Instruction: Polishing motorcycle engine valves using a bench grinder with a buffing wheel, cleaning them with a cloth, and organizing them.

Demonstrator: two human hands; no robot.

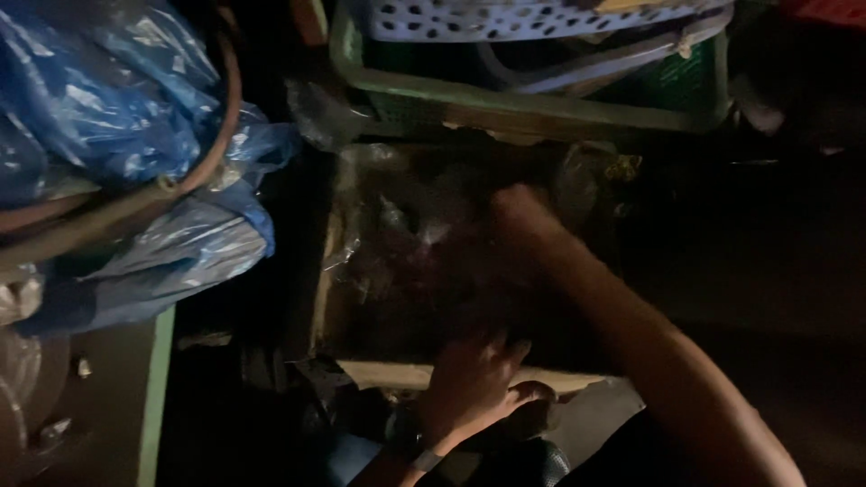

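**Inspector A:** Cardboard box point(379, 271), open-topped and lined with crumpled clear plastic, sits in the middle of a dark floor area, just below a green crate point(541, 113). We note the left hand point(474, 388) resting on the box's near edge, fingers curled over the rim. The right hand point(519, 212) reaches deep inside; whether its fingers are clenched or loose we cannot tell, the light is too poor.

**Inspector B:** Risks, in our judgement: the near flap looks soft and could fold under the left hand's weight, and the plastic lining could snag or tear as the right hand gropes unseen.

**Inspector A:** Packaging noted: blue plastic sheeting point(117, 108) bulging at the left, crossed by a brown hose point(194, 171); a pale perforated basket point(505, 18) stacked in the green crate. We can make out no labels or signs.
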